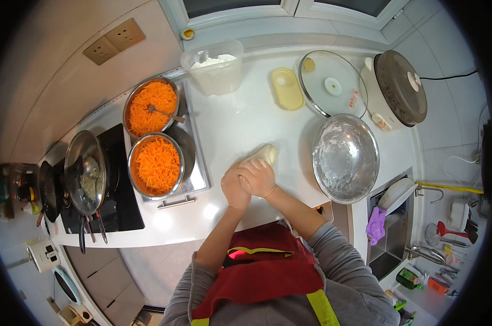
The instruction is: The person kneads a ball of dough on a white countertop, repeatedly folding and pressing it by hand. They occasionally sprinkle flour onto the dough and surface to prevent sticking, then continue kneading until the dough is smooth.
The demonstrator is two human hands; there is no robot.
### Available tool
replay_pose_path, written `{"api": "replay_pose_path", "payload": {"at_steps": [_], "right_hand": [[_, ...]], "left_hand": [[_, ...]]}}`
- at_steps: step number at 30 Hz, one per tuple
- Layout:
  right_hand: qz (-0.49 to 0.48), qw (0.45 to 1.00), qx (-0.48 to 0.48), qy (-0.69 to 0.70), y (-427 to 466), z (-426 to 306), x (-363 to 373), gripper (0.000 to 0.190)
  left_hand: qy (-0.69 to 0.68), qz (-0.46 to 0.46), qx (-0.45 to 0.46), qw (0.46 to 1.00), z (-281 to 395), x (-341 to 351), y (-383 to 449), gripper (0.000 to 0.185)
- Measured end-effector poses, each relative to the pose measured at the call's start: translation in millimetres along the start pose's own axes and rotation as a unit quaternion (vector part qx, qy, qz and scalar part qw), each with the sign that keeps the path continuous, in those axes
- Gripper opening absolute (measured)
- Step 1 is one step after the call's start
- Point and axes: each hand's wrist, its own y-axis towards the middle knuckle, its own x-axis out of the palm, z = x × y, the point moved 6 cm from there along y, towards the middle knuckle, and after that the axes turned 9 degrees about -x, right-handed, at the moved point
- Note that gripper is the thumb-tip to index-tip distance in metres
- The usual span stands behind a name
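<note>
A pale lump of dough (270, 153) lies on the white countertop in front of me, its far end showing beyond my hands. My left hand (239, 185) and my right hand (259, 178) overlap on its near part, fingers folded together. Right of them is a metal bowl (345, 159) dusted with flour inside. Two metal pots of shredded carrot (153, 106) (158, 166) stand to the left, and a spoon (166, 113) rests in the farther one. At the back, a plastic tub (215, 77) holds white flour.
A glass lid (333, 87) and a yellow plastic holder (287, 89) lie at the back right, beside an electric cooker (397, 89). A sink (388, 244) with a purple cloth (376, 226) is at the right. On the left, a lidded pan (85, 173) stands on the black cooktop (125, 203).
</note>
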Motion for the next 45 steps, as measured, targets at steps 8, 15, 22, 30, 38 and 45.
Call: {"api": "replay_pose_path", "payload": {"at_steps": [8,15,22,30,38,45], "right_hand": [[0.041,0.997,-0.006,0.062,32.8,42.4,31.9,0.023],[-0.04,0.991,0.013,0.125,63.8,87.2,76.5,0.018],[-0.316,0.906,0.188,0.209,105.3,110.3,99.4,0.03],[-0.303,0.908,0.284,-0.057,6.8,159.6,89.5,0.062],[-0.312,0.885,0.309,0.154,63.4,67.0,19.0,0.072],[0.018,0.935,0.337,0.111,-12.1,15.4,-56.9,0.043]], "left_hand": [[-0.053,0.025,-0.098,0.993,-25.5,4.9,47.0,0.032],[-0.009,0.016,-0.256,0.967,-47.3,12.0,78.7,0.041],[-0.281,-0.073,-0.415,0.862,-72.1,35.9,80.4,0.06],[-0.245,-0.231,-0.344,0.877,-19.1,27.8,-30.8,0.053],[-0.216,-0.174,-0.228,0.933,-56.7,5.9,73.0,0.042],[-0.085,-0.128,-0.006,0.988,60.3,-5.1,-0.5,0.031]]}}
